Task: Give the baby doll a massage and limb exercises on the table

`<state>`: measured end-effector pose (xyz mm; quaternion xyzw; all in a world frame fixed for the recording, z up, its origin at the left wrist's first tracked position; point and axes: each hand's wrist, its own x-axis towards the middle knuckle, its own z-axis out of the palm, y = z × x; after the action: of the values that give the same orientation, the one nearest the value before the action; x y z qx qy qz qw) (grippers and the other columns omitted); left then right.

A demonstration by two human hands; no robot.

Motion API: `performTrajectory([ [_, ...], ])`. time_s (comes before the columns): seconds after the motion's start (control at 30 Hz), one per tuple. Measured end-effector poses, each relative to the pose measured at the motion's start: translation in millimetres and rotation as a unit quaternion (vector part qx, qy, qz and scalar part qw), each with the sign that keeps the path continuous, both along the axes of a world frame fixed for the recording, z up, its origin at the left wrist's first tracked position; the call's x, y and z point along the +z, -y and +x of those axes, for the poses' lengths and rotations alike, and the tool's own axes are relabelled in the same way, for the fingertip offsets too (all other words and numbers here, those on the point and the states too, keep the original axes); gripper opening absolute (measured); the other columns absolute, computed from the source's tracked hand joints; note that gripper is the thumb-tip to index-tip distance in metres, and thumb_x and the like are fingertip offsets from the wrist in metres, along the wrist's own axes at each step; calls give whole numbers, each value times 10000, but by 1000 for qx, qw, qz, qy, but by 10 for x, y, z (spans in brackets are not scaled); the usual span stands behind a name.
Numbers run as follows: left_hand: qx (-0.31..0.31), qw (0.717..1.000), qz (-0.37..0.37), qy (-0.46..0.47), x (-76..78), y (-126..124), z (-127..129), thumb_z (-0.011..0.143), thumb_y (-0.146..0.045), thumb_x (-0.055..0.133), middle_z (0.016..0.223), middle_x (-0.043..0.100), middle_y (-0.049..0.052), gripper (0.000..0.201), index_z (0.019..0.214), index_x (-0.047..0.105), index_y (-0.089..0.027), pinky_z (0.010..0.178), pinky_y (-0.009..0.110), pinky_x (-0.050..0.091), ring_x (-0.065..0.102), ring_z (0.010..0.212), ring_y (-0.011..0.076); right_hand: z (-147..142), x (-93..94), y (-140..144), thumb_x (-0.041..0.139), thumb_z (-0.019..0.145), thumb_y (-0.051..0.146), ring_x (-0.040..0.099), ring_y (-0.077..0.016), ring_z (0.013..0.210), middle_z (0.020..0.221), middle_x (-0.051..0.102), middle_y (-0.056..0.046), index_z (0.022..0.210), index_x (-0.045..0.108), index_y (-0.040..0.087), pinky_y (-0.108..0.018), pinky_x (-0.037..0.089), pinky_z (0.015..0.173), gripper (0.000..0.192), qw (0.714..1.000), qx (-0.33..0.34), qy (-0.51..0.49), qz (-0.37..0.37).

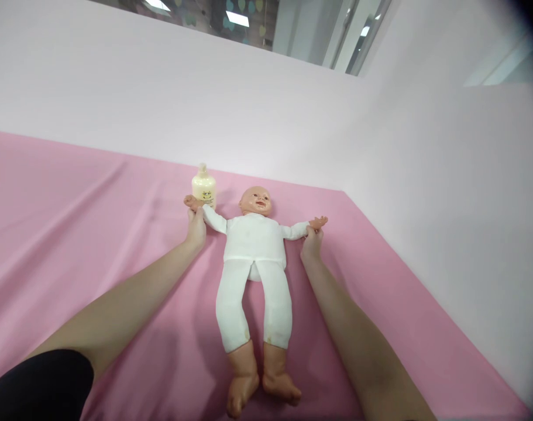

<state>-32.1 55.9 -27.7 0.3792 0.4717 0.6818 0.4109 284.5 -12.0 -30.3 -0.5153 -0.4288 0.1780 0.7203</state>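
Observation:
A baby doll [255, 240] with a white cloth body lies on its back, head away from me and bare feet towards me. Both its arms are stretched out sideways. My left hand [196, 227] is closed around the doll's arm at the wrist, on the left. On the other side my right hand [312, 242] grips the doll's other wrist, thumb at the cuff. Part of my fingers is hidden behind the doll's arms. Just behind the doll's left-side hand stands a cream pump bottle [203, 186] with a face drawn on it.
A pink sheet [95, 234] with some creases covers the surface under the doll. White walls [161, 93] rise behind it and along the right. A window [310, 29] is set in the back wall above.

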Motion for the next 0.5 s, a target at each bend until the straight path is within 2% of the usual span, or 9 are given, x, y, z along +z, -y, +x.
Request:
performTrajectory([
  [0.13,-39,994,74,-69,85,137,55,908,-456,436,1275,520,74,309,1134,455,-246,1009,358,408,487,1213,205,-120,111,80,438,783,307,398,-227,1295,1455,342,-87,1388,311,230,-437,422,995,623,999,16,26,17],
  [0.27,-105,960,169,-196,167,284,125,895,-492,444,1305,511,88,456,1273,439,-237,1017,366,388,494,1189,213,-295,262,202,510,804,310,408,-201,1296,1460,363,-72,1370,361,241,-384,387,1037,590,990,103,92,32],
  [0.37,-158,902,223,-335,200,354,174,891,-457,464,1267,547,103,474,1295,464,-210,1013,416,375,513,1146,244,-358,278,242,551,814,324,457,-200,1253,1385,469,-65,1329,437,236,-398,361,1064,535,973,167,160,12],
  [0.43,-189,848,250,-428,207,373,198,877,-436,490,1219,580,103,455,1268,512,-204,1009,438,366,516,1125,263,-361,246,235,563,812,308,485,-203,1215,1303,544,-50,1276,503,244,-414,343,1077,472,956,181,231,4],
  [0.5,-206,811,259,-483,209,379,213,874,-426,492,1202,588,102,442,1260,530,-212,995,448,371,520,1104,270,-349,206,213,554,814,282,497,-203,1188,1258,573,-33,1245,532,266,-416,339,1078,432,939,179,293,7],
])
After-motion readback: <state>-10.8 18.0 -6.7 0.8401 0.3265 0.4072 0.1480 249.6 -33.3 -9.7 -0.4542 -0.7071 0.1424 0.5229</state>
